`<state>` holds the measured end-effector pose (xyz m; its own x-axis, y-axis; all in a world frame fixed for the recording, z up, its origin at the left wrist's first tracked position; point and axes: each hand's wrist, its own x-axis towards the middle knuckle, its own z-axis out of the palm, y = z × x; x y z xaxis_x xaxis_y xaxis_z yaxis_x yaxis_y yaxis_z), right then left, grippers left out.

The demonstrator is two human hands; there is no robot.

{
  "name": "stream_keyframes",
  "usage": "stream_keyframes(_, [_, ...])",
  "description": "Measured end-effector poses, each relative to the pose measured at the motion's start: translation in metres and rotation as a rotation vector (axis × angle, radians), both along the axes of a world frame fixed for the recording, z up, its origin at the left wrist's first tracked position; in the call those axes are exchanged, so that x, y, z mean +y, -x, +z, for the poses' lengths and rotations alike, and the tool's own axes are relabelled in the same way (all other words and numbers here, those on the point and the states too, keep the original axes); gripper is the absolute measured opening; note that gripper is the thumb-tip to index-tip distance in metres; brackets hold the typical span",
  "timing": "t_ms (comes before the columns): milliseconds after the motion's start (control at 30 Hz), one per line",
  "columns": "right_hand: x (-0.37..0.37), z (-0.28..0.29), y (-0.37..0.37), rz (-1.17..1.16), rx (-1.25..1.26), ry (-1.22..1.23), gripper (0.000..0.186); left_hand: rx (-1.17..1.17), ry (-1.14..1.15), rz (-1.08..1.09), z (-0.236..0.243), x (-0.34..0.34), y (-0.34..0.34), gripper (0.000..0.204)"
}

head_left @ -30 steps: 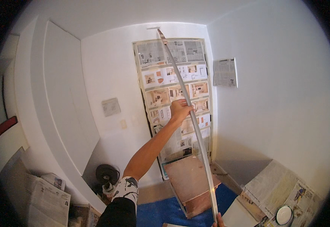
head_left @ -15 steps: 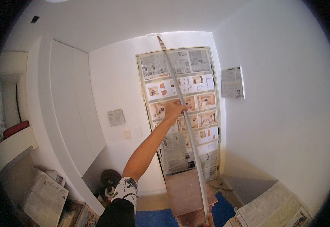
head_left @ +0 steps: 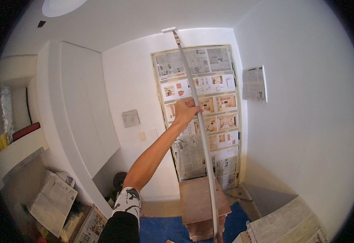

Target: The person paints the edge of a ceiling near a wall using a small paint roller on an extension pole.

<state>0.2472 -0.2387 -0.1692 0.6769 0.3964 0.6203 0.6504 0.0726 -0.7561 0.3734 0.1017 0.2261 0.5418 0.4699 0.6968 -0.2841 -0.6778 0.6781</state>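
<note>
My left hand (head_left: 188, 112) is closed round the middle of a long pale pole (head_left: 203, 139), arm stretched out ahead of me. At its far top end a paint roller (head_left: 169, 29) with a white sleeve touches the line where the white wall meets the ceiling. A sliver of my right hand (head_left: 220, 238) shows at the lower edge, against the bottom of the pole; most of it is out of the picture. Behind the pole stands a door (head_left: 225, 103) covered with newspaper and printed pages, its edges taped.
A brown wooden stand (head_left: 199, 202) sits on a blue floor sheet (head_left: 156, 229) below the pole. White cupboard doors (head_left: 85, 107) line the left. Newspaper covers things at lower right (head_left: 286, 224) and lower left (head_left: 55, 200). A round ceiling light (head_left: 63, 6) hangs above.
The view has tilted up and shifted left, so more ceiling and the round light show. The roller has moved slightly up from the upper wall to the ceiling line. My left hand keeps its grip.
</note>
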Motion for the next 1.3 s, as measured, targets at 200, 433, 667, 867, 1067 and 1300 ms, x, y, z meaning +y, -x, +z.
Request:
stream_keyframes(200, [-0.051,-0.034,0.041,0.02,0.208,0.204,0.043,-0.018,0.011,-0.06,-0.01,-0.059,0.042,0.027])
stream_keyframes(433, [-0.107,-0.067,0.128,-0.033,0.104,-0.007,0.041,-0.045,-0.084,-0.104,-0.026,-0.127,0.118,0.022])
stream_keyframes(667, [-0.208,-0.066,0.237,-0.024,0.33,0.293,0.042,-0.068,-0.048,-0.198,-0.03,-0.222,0.215,0.024])
stream_keyframes(867, [-0.269,-0.072,0.307,-0.097,0.188,0.18,0.042,-0.028,-0.073,-0.2,-0.034,-0.291,0.288,0.034])
stream_keyframes(1067, [-0.332,-0.086,0.376,-0.082,0.158,0.154,0.043,-0.037,-0.051,-0.183,-0.047,-0.353,0.353,0.037])
stream_keyframes(1300, [-0.415,-0.072,0.433,-0.026,0.23,0.252,0.047,-0.013,-0.054,-0.17,-0.041,-0.425,0.404,0.04])
